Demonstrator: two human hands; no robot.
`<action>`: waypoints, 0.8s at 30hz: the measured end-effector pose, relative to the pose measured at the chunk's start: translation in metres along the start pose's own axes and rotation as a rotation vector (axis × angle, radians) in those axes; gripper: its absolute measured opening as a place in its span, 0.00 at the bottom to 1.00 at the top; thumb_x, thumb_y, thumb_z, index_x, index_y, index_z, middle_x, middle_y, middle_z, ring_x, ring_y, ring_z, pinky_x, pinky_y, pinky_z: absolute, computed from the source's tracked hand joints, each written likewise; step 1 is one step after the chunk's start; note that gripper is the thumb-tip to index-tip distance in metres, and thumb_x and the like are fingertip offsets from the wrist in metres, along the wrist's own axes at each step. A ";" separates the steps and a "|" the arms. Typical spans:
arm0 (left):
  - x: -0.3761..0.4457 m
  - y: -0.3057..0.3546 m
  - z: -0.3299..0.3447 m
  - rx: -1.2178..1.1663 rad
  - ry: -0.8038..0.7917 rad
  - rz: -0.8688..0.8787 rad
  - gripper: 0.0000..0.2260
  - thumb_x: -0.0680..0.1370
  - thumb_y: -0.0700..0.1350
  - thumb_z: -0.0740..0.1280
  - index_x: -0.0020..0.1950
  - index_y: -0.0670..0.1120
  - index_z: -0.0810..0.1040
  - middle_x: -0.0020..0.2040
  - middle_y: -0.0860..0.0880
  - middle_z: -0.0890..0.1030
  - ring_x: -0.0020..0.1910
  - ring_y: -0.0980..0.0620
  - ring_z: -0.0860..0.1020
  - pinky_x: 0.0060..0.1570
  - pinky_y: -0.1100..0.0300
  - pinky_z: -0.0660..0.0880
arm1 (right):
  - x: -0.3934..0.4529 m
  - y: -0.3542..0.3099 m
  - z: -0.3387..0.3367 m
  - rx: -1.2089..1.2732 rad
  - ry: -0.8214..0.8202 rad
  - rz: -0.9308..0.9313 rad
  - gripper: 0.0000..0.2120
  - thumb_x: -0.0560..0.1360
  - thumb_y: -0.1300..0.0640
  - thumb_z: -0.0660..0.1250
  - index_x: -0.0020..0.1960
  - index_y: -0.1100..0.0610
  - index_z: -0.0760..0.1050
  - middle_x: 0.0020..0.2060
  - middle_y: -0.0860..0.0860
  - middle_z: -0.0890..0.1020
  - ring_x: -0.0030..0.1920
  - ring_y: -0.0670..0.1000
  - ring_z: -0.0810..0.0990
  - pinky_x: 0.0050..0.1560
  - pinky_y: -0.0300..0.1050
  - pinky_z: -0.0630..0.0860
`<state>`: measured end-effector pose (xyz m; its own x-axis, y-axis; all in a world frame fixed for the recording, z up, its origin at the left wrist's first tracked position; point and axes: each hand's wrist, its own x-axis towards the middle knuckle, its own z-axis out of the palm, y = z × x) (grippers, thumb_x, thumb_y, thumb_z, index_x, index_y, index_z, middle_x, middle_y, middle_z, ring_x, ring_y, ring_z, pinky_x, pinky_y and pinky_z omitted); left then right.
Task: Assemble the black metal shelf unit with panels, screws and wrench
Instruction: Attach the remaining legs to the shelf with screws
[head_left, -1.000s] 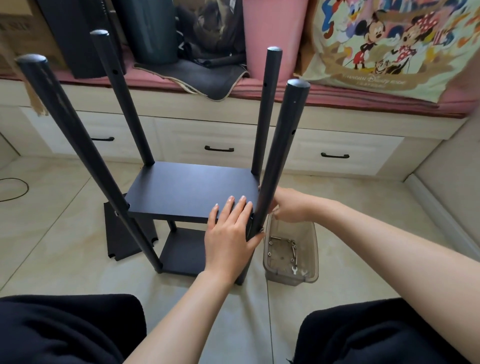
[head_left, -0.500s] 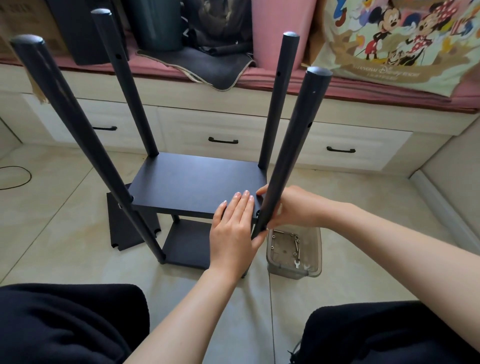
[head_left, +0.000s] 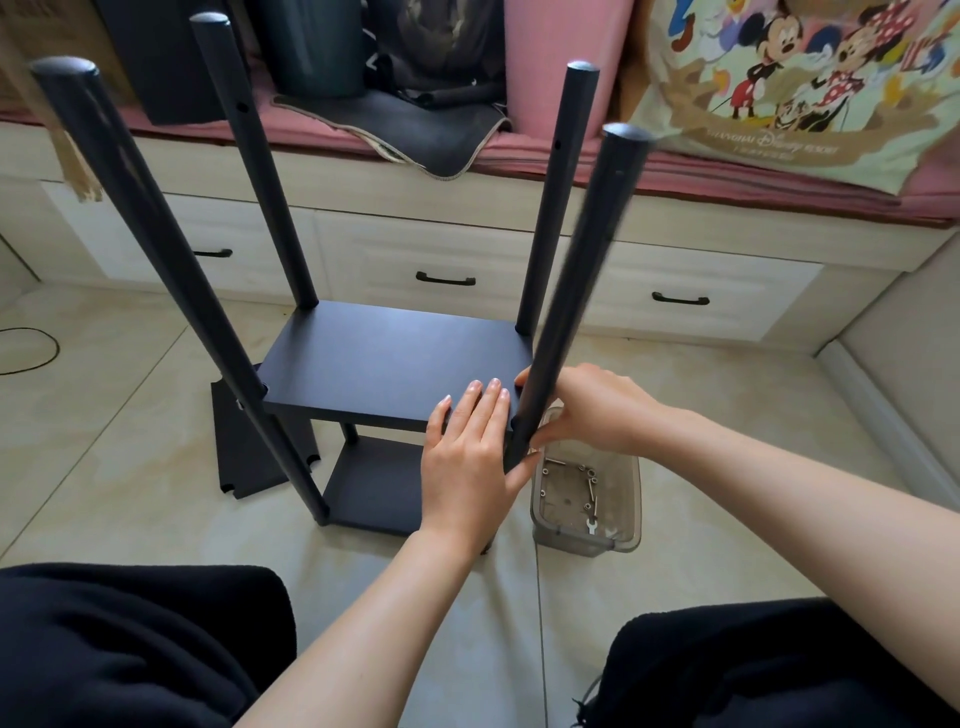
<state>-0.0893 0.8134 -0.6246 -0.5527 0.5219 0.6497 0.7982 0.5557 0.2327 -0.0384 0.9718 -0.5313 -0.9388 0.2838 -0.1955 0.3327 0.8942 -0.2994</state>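
Observation:
The black shelf unit stands on the floor with several upright poles and two panels fitted. The upper panel (head_left: 384, 358) sits partway up the poles, and a lower panel (head_left: 374, 480) lies beneath it. My left hand (head_left: 470, 457) lies flat with straight fingers on the upper panel's near right corner. My right hand (head_left: 587, 405) curls around the near right pole (head_left: 576, 280) at panel height. A spare black panel (head_left: 249, 447) lies on the floor to the left.
A clear plastic box (head_left: 623, 540) with screws and a small wrench (head_left: 590, 525) sits on the floor right of the unit. White drawers (head_left: 447, 260) under a pink cushioned bench run along the back. A black cable (head_left: 31, 353) lies far left. My knees fill the bottom corners.
The view has drifted slightly, and my right hand has come closer around the near right pole. My left hand stays flat on the panel corner.

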 end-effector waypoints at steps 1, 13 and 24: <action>0.001 0.000 0.000 0.004 0.003 0.000 0.28 0.71 0.55 0.79 0.64 0.40 0.82 0.65 0.45 0.81 0.67 0.45 0.79 0.67 0.43 0.74 | 0.001 -0.002 0.000 0.034 -0.003 0.013 0.24 0.67 0.47 0.78 0.60 0.44 0.74 0.51 0.41 0.81 0.51 0.48 0.80 0.51 0.49 0.77; 0.003 0.001 -0.004 -0.050 -0.055 -0.041 0.24 0.71 0.53 0.79 0.63 0.42 0.83 0.64 0.47 0.82 0.67 0.46 0.78 0.68 0.43 0.71 | 0.012 -0.002 -0.014 0.536 -0.168 0.224 0.16 0.78 0.58 0.66 0.64 0.51 0.69 0.44 0.50 0.86 0.45 0.44 0.85 0.44 0.43 0.80; 0.018 0.001 -0.008 -0.068 -0.238 -0.039 0.25 0.74 0.58 0.70 0.65 0.44 0.78 0.68 0.46 0.78 0.70 0.44 0.74 0.75 0.34 0.56 | 0.018 -0.009 0.005 0.775 -0.321 0.482 0.14 0.81 0.48 0.62 0.61 0.55 0.76 0.53 0.49 0.83 0.53 0.52 0.81 0.61 0.59 0.74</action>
<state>-0.0969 0.8182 -0.6073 -0.6175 0.6432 0.4528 0.7853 0.5374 0.3075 -0.0579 0.9678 -0.5365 -0.6548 0.3495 -0.6702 0.7507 0.1974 -0.6305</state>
